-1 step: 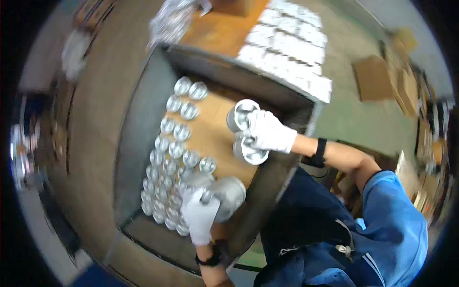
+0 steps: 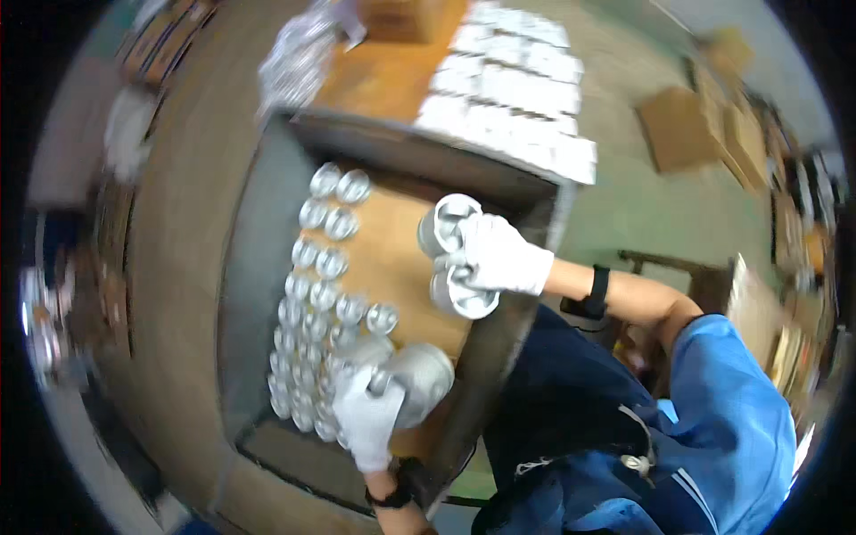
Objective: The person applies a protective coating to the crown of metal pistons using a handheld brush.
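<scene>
My gloved right hand (image 2: 508, 259) is closed on two silvery metal pistons, an upper piston (image 2: 439, 234) and a lower piston (image 2: 453, 290). Their hollow ends face up, over the far right part of a deep grey bin (image 2: 239, 294). Nearer to me, my gloved left hand (image 2: 367, 417) grips another pair, a larger-looking piston (image 2: 426, 373) and a partly covered piston (image 2: 367, 349), both blurred. Rows of standing pistons (image 2: 308, 290) fill the bin's left side, on a brown cardboard sheet (image 2: 392, 236). The left hand hides some of them.
Beyond the bin, an orange-brown surface (image 2: 374, 85) carries stacked white boxes (image 2: 508, 89), crumpled clear plastic (image 2: 299, 62) and a cardboard box (image 2: 397, 18). More cardboard (image 2: 682, 129) lies on the floor at right. The bin's tall walls surround both hands.
The view has shifted slightly, so the bin sits a little lower and further left. Both hands keep hold of their pistons, and the right hand is slightly nearer the bin's right wall.
</scene>
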`<action>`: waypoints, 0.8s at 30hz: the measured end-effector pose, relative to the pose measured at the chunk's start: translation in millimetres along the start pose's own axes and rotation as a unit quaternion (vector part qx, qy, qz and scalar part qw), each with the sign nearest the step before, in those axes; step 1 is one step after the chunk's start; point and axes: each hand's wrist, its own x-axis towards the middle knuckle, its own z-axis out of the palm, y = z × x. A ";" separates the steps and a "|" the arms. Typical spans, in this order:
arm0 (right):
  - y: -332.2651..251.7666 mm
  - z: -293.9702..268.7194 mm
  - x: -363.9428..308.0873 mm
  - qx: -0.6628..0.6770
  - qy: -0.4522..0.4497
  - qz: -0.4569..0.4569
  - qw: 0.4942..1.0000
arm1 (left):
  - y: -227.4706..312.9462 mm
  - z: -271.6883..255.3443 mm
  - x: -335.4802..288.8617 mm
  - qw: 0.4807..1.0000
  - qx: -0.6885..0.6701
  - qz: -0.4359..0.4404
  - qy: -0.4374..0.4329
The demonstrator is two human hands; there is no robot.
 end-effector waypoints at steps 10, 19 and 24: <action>-71.6 -129.0 -426.7 0.051 0.248 0.500 0.828 | 222.6 38.3 -72.5 0.896 0.148 0.377 -0.180; -70.3 -101.4 -761.9 -0.090 0.287 0.723 0.622 | 465.0 270.7 -200.2 0.630 0.111 0.693 -0.333; -67.1 -90.1 -863.3 -0.037 0.207 0.778 0.592 | 565.5 431.4 -301.9 0.411 0.140 0.820 -0.372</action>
